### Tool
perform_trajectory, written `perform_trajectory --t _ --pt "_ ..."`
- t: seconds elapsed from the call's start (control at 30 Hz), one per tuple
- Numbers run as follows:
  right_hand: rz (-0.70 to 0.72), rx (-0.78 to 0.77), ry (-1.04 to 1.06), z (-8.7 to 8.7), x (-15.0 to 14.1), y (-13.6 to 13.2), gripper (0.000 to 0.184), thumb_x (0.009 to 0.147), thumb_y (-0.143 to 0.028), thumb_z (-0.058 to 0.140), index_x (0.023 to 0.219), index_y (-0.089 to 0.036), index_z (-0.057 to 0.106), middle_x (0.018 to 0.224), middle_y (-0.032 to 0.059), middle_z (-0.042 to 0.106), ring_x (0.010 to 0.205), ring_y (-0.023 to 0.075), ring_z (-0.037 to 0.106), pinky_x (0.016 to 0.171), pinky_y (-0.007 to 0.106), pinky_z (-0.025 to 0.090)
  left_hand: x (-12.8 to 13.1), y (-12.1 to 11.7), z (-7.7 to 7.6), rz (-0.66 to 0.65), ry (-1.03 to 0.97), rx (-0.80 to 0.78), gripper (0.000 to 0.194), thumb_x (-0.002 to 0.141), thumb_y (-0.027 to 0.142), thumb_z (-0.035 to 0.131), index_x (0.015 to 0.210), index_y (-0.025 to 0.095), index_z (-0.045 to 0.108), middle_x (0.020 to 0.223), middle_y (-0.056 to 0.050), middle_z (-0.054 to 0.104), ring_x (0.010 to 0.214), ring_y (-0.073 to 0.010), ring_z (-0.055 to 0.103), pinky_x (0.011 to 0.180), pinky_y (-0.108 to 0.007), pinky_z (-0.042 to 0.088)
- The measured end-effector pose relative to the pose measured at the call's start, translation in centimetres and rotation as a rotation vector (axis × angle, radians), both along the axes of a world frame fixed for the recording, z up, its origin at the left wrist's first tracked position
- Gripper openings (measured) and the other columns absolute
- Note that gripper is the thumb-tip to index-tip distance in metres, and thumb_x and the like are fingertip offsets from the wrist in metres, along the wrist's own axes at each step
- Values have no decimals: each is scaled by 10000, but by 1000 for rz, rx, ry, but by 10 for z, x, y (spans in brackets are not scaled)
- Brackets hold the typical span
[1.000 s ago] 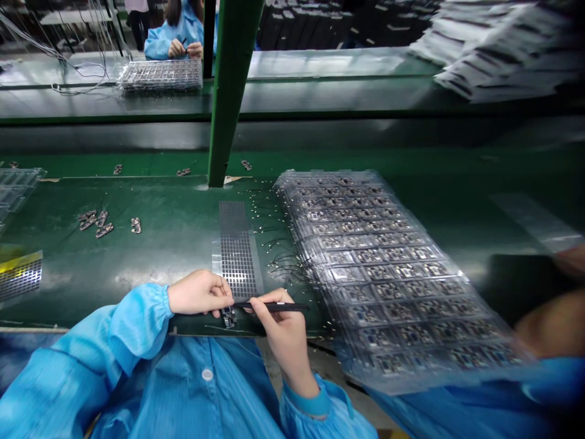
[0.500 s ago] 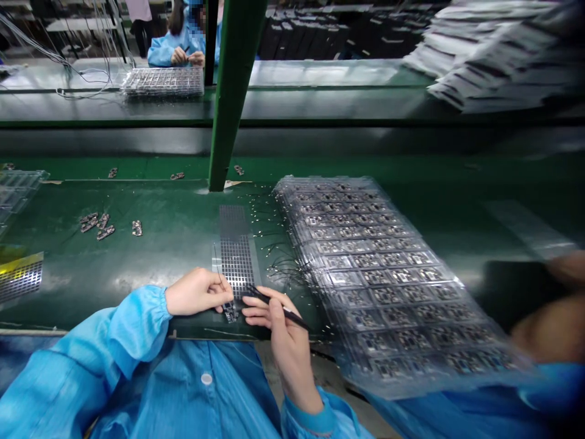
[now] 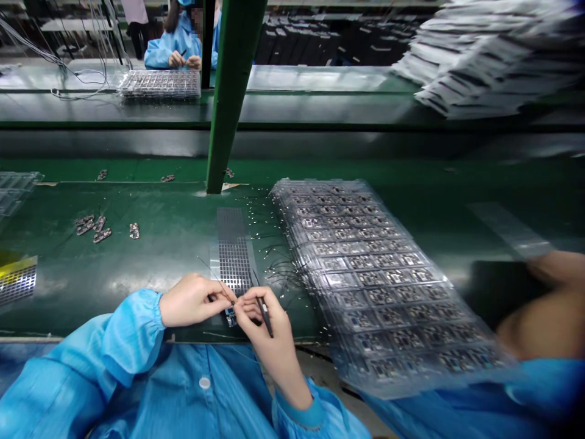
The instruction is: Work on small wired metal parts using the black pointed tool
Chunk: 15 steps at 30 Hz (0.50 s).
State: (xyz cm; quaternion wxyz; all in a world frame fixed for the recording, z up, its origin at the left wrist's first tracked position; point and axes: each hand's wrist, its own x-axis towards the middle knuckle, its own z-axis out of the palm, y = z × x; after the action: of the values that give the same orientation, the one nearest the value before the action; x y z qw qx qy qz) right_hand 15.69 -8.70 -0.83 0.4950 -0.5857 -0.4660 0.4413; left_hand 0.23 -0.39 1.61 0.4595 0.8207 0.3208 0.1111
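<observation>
My left hand (image 3: 194, 300) is closed, pinching a small circuit board (image 3: 230, 317) near the front edge of the green work surface. A thin dark wire (image 3: 208, 266) rises from beside the fingers. My right hand (image 3: 269, 326) keeps black tweezers (image 3: 265, 314) tucked between its fingers, tips pointing away from me. Its thumb and forefinger meet at the board, beside the left fingertips; what they pinch there is too small to make out. Just beyond both hands lies a clear sheet of small dark rectangular pads (image 3: 234, 256).
Stacked clear trays of circuit boards (image 3: 375, 274) stand on the right, wires trailing from their left side. Several loose boards (image 3: 94, 227) lie at left, near a yellow-edged sheet (image 3: 18, 280). A green post (image 3: 233, 97) rises ahead. A co-worker's arm (image 3: 543, 311) is at far right.
My right hand first held the tweezers level at the board, then turned them back into its fingers. Now its thumb and forefinger have come to the board. My left hand keeps its hold.
</observation>
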Motion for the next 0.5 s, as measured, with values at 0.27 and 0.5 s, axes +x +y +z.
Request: perform_trajectory --t 0.27,0.5 --pt "45 -110 176 2 5 3 172 788 -321 639 834 -210 515 727 -15 594 657 137 603 605 233 502 -2 0 -1 36 20 -40 250 847 226 508 1093 197 544 769 31 701 696 -119 650 630 -185 445" --pt "22 -106 238 -2 2 3 190 773 -315 669 812 -213 513 700 -39 576 596 107 579 579 207 492 -1 0 1 3 37 -68 272 835 213 522 1105 181 528 749 29 700 668 -120 644 622 -192 440"
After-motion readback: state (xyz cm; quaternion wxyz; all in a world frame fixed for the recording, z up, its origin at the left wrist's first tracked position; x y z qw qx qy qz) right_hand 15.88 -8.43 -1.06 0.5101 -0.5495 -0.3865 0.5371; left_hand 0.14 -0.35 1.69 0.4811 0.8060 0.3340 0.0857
